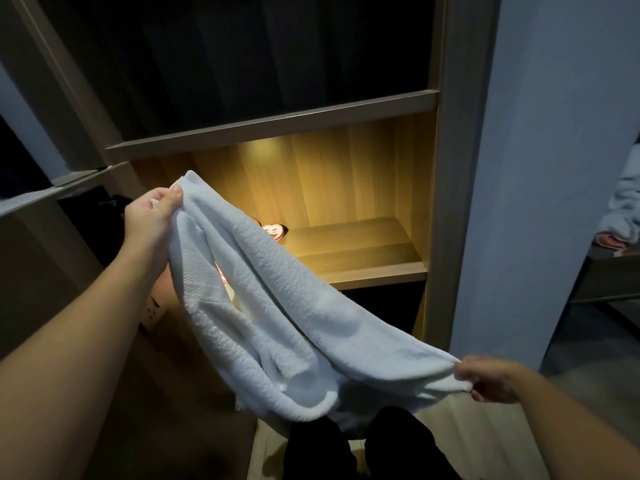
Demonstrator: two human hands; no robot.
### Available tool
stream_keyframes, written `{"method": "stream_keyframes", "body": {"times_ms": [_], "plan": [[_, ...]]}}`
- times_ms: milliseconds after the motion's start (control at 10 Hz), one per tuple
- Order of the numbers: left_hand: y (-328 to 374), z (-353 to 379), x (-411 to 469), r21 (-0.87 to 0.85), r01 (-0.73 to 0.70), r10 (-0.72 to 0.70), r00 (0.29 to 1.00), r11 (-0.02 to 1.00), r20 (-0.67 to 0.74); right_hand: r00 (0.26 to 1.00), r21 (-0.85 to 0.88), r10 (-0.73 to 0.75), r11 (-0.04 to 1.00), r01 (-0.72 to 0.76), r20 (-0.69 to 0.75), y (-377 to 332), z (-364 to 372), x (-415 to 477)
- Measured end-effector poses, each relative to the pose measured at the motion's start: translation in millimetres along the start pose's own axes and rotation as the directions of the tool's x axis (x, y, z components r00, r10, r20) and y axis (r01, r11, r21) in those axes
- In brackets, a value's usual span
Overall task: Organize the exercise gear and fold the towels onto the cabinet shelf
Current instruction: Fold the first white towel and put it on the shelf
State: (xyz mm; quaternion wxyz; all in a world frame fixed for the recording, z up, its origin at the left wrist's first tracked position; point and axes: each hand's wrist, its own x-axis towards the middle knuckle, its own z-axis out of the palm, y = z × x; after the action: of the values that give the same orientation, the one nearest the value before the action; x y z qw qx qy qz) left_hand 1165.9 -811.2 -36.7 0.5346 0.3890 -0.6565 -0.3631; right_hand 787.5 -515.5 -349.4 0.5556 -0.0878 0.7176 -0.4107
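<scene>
Left hand (152, 216) up high, pinching one corner of the white towel (277, 323); right hand (488, 379) low, fingers curled tight on the opposite end. The towel sags between them, slung in front of the lit wooden cabinet shelf (363, 261).

No readable text, label, brand or number anywhere; only small blurred marks on the cardboard box (153, 311).
</scene>
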Motion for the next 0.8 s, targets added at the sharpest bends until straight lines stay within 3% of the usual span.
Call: {"method": "stream_keyframes", "body": {"times_ms": [100,200,300,400,500,600,700,800], "plan": [[-3.1,5.0,0.8,0.016,0.012,-0.013,1.000,1.000,0.012,1.000,0.097,0.031,0.995,-0.031,0.002,0.5,-2.5,-0.2],[-7.3,10.6,1.0,0.046,0.010,-0.011,0.999,0.999,0.031,0.999,0.314,0.044,0.948,-0.045,0.013,-2.4,-0.9,-1.5],[-10.0,13.6,2.1,0.065,0.007,-0.009,0.999,0.998,0.031,0.987,0.131,0.081,0.989,-0.064,-0.136,-0.9,-3.1,1.8],[-12.3,12.0,5.5,0.113,0.017,-0.017,1.000,0.993,0.003,0.898,-0.318,-0.034,0.941,-0.120,-0.439,5.1,-4.5,-0.5],[-16.1,7.8,7.6,0.194,0.004,-0.002,1.000,0.981,-0.011,0.791,-0.432,-0.177,0.894,-0.121,-0.586,20.3,-13.9,4.1],[-18.1,8.8,7.3,0.201,-0.005,0.002,1.000,0.980,0.014,0.811,-0.388,-0.128,0.913,-0.129,-0.571,24.5,-21.6,-0.5],[-10.9,19.7,1.3,0.192,-0.087,0.070,0.993,0.978,0.092,0.852,-0.481,-0.170,0.870,-0.106,-0.495,4.6,-8.2,-12.0],[6.9,44.1,-11.7,0.164,-0.232,0.183,0.946,0.959,0.268,0.882,-0.671,-0.352,0.739,0.057,-0.314,-43.9,25.4,-33.8]]}}
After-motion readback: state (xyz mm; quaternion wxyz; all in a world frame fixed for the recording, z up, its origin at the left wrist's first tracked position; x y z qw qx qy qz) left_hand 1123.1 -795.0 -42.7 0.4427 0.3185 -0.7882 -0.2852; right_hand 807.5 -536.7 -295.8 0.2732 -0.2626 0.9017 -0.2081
